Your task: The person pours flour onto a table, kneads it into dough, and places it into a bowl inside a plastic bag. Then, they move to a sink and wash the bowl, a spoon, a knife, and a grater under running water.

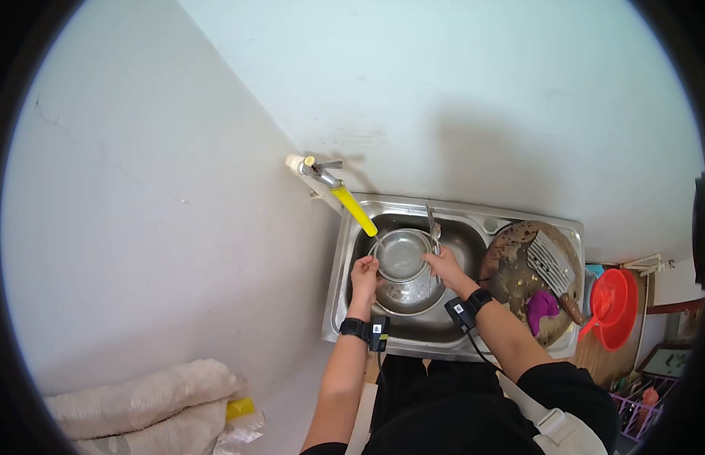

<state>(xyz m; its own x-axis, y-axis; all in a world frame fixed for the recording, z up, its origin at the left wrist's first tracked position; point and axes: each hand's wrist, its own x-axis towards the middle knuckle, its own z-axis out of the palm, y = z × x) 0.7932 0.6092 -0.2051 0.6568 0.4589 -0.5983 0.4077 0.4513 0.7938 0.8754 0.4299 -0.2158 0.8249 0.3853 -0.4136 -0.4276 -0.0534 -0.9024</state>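
A round metal bowl (pixel 402 255) is held over the sink basin (pixel 466 246), just under the end of the yellow tap hose (pixel 354 211). My left hand (pixel 365 278) grips its left rim with closed fingers. On the opposite side, my right hand (pixel 444 267) is closed on the right rim. Beneath the bowl lies a larger metal basin (pixel 409 298). Metal utensils (pixel 434 227) stand beside the bowl, close to my right hand; their lower ends are hidden.
On the right of the sink lies a round board (pixel 508 262) with a slotted spatula (pixel 548 262) and a purple cloth (pixel 542 309). Red plastic basins (pixel 625 322) are farther right. A wall rises behind the tap (pixel 322 174). Rolled material (pixel 163 390) lies at lower left.
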